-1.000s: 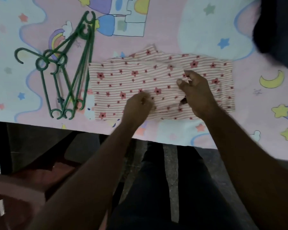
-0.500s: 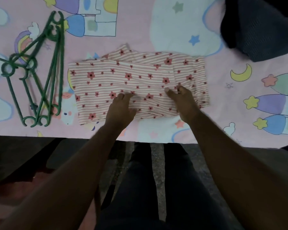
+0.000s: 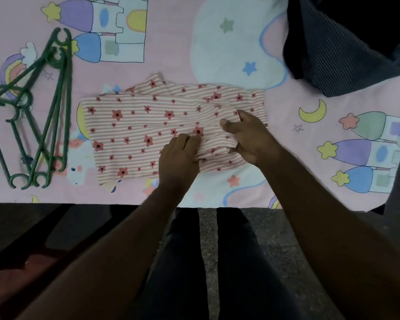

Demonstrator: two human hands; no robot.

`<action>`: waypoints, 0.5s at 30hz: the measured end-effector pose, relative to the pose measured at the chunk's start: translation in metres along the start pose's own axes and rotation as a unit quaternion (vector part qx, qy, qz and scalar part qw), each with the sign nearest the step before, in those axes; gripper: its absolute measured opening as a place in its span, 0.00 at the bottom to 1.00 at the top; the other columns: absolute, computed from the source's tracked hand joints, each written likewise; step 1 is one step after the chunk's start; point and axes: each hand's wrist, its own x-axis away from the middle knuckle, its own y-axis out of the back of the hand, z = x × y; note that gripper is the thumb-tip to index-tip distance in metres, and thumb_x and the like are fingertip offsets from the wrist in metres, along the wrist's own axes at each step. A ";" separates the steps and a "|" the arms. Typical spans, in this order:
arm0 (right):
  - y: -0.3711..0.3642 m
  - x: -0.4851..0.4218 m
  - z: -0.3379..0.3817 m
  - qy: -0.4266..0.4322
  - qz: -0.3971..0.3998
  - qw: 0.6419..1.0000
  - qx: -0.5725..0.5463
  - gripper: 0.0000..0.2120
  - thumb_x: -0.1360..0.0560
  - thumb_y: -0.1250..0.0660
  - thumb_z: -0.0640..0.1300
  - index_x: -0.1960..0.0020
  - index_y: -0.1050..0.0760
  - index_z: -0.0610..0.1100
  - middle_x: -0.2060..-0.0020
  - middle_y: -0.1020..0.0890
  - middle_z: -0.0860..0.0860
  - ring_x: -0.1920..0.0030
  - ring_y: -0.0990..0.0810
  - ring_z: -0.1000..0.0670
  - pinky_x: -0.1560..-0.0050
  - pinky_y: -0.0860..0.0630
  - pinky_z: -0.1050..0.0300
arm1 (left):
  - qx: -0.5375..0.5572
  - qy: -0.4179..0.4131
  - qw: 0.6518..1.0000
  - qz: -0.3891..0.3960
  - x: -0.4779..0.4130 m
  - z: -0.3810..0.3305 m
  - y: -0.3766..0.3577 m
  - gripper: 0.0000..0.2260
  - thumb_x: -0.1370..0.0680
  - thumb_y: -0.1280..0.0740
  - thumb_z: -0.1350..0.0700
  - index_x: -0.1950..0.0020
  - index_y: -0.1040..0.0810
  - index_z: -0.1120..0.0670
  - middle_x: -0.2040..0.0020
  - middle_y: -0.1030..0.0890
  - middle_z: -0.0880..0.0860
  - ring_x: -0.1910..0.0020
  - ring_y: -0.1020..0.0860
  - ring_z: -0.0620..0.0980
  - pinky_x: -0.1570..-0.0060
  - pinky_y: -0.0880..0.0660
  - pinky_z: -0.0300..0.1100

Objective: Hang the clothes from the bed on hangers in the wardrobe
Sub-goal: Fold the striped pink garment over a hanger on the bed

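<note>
A folded garment with pink stripes and red flowers lies flat on the bed, which is covered by a pink cartoon sheet. My left hand sits on the garment's near middle with curled fingers gripping a fold of cloth. My right hand is just to its right, thumb and fingers pinching the bunched fabric. Several green plastic hangers lie in a heap on the sheet to the left, apart from both hands. A dark ribbed garment lies at the bed's far right.
The bed's near edge runs across the middle of the view. Below it are my dark-trousered legs on a speckled floor, and a dark red piece of furniture at the lower left.
Both hands went from lying on the striped garment to gathering its cloth; the fabric between them is now bunched. The view shifted slightly, and the hangers and dark garment stayed put.
</note>
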 end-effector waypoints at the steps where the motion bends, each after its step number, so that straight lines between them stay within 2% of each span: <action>1: 0.003 0.001 0.005 0.030 0.003 0.999 0.011 0.13 0.22 0.34 0.35 0.38 0.25 0.40 0.47 0.16 0.43 0.48 0.17 0.42 0.53 0.17 0.45 | 0.008 -0.014 1.000 -0.007 0.000 -0.003 0.001 0.23 0.37 0.38 0.64 0.43 0.24 0.56 0.52 0.21 0.57 0.56 0.22 0.60 0.62 0.23 0.49; 3: 0.014 0.006 0.015 0.113 0.014 0.992 0.044 0.14 0.23 0.33 0.34 0.38 0.24 0.42 0.43 0.17 0.43 0.42 0.18 0.43 0.41 0.21 0.46 | 0.037 -0.045 0.998 -0.021 -0.002 -0.009 0.000 0.23 0.37 0.36 0.65 0.43 0.22 0.58 0.51 0.20 0.57 0.54 0.23 0.60 0.58 0.24 0.48; 6: 0.039 0.017 0.014 0.159 0.003 0.982 0.102 0.12 0.23 0.33 0.35 0.41 0.23 0.46 0.46 0.16 0.47 0.45 0.17 0.48 0.43 0.20 0.52 | 0.058 -0.059 0.997 0.008 -0.007 -0.024 -0.004 0.20 0.34 0.40 0.61 0.44 0.20 0.59 0.51 0.20 0.57 0.53 0.24 0.57 0.57 0.27 0.46; 9: 0.067 0.006 -0.015 0.078 -0.091 0.987 0.104 0.11 0.24 0.31 0.37 0.43 0.23 0.46 0.49 0.16 0.47 0.45 0.17 0.44 0.42 0.20 0.45 | 0.038 -0.047 0.991 0.121 -0.005 -0.030 -0.021 0.20 0.32 0.37 0.59 0.41 0.22 0.59 0.49 0.22 0.58 0.55 0.22 0.60 0.60 0.24 0.49; 11: 0.079 -0.001 -0.035 0.006 -0.115 0.990 0.082 0.14 0.25 0.29 0.38 0.41 0.25 0.43 0.47 0.17 0.45 0.44 0.18 0.42 0.41 0.22 0.39 | 0.034 -0.036 0.980 0.194 -0.001 -0.026 -0.030 0.24 0.30 0.34 0.52 0.35 0.24 0.58 0.43 0.23 0.59 0.49 0.22 0.62 0.54 0.24 0.54; 13: 0.084 -0.005 -0.044 0.002 -0.117 0.989 0.095 0.15 0.26 0.28 0.37 0.42 0.26 0.43 0.48 0.17 0.46 0.47 0.17 0.44 0.42 0.21 0.41 | 0.055 0.006 0.976 0.213 0.001 -0.016 -0.032 0.26 0.28 0.32 0.48 0.33 0.27 0.56 0.39 0.24 0.58 0.42 0.24 0.60 0.45 0.26 0.54; 15: 0.083 -0.007 -0.047 0.019 -0.118 0.986 0.120 0.17 0.27 0.28 0.34 0.43 0.28 0.44 0.49 0.17 0.48 0.49 0.17 0.47 0.45 0.19 0.48 | 0.101 0.078 0.977 0.174 0.003 -0.001 -0.027 0.25 0.27 0.30 0.49 0.32 0.27 0.57 0.37 0.25 0.59 0.39 0.26 0.59 0.40 0.28 0.53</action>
